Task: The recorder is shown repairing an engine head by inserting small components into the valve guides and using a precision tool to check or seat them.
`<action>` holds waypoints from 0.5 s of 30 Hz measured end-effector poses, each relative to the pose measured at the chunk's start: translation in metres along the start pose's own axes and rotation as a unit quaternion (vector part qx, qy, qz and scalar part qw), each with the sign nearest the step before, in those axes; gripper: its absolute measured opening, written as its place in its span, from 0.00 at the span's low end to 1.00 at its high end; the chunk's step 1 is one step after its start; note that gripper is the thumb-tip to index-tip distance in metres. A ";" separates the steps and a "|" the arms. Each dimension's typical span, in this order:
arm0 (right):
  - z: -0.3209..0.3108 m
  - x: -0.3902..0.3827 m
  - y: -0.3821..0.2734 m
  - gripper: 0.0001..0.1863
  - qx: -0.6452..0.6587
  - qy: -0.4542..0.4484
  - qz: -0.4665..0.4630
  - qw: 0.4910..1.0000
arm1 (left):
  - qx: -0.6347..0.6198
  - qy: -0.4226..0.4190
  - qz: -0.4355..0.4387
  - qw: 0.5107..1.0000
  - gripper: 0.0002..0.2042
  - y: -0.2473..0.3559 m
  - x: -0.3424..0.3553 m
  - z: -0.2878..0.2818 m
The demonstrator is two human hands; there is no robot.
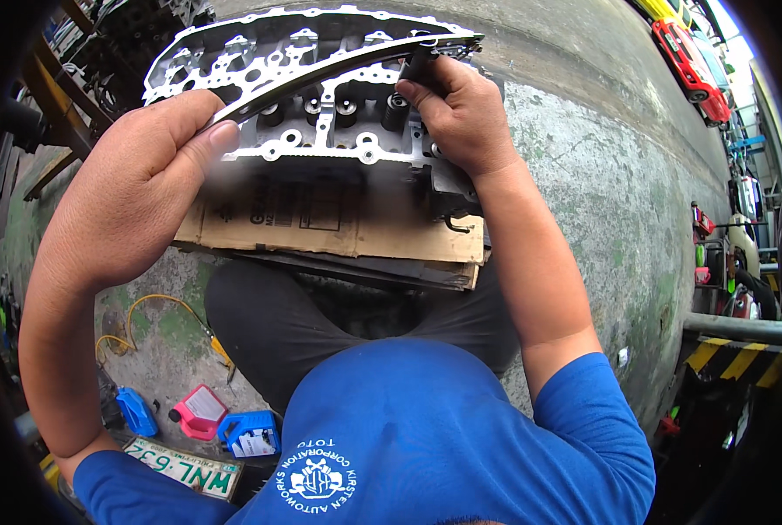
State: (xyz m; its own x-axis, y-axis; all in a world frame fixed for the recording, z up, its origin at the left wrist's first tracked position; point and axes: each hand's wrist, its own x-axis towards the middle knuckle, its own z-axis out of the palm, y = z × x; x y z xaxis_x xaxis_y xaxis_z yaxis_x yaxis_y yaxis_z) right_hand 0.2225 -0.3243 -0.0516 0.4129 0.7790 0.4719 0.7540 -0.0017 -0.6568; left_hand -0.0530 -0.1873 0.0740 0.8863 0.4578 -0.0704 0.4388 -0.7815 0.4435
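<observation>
A silver engine cylinder head lies on cardboard in front of me. A long, slightly curved metal bar crosses above it. My left hand grips the bar's near left end between thumb and fingers, over the head's left edge. My right hand is closed on a dark cylindrical fitting at the bar's right end, above the valve bores. Another dark sleeve stands in the head just below it. Part of the head's lower side is blurred.
Coolant-type jugs in pink and blue, a licence plate and a yellow cord lie at lower left. Metal stands are at upper left. Parked cars and a striped barrier line the right.
</observation>
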 end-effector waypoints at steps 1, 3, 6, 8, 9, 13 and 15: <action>0.000 0.000 0.000 0.10 -0.004 -0.001 0.000 1.000 | -0.002 -0.001 -0.001 1.000 0.14 -0.001 0.000 0.001; 0.001 0.000 0.001 0.10 -0.003 -0.001 -0.002 1.000 | -0.004 -0.020 -0.015 1.000 0.15 -0.001 0.000 0.000; 0.001 -0.001 -0.002 0.10 -0.007 -0.003 0.000 1.000 | -0.045 -0.060 -0.067 0.995 0.15 0.007 0.001 -0.003; 0.001 -0.001 -0.003 0.10 -0.013 -0.007 0.004 1.000 | -0.035 -0.073 -0.075 0.994 0.15 0.010 0.005 -0.004; 0.001 -0.001 -0.002 0.10 -0.013 -0.008 0.008 1.000 | -0.023 -0.086 -0.085 0.992 0.15 0.011 0.007 -0.004; 0.001 -0.001 -0.001 0.11 -0.003 -0.006 0.007 1.000 | -0.004 -0.080 -0.053 0.995 0.14 0.010 0.012 0.007; 0.001 -0.001 -0.001 0.11 -0.011 -0.012 0.012 1.000 | -0.062 -0.031 -0.003 0.998 0.14 0.007 0.005 0.017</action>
State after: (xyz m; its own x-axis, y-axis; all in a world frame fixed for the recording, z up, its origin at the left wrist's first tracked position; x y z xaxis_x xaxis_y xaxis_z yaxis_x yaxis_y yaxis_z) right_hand 0.2210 -0.3242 -0.0524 0.4183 0.7933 0.4424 0.7551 -0.0330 -0.6548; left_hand -0.0432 -0.1973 0.0618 0.8924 0.4332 -0.1265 0.4264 -0.7178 0.5504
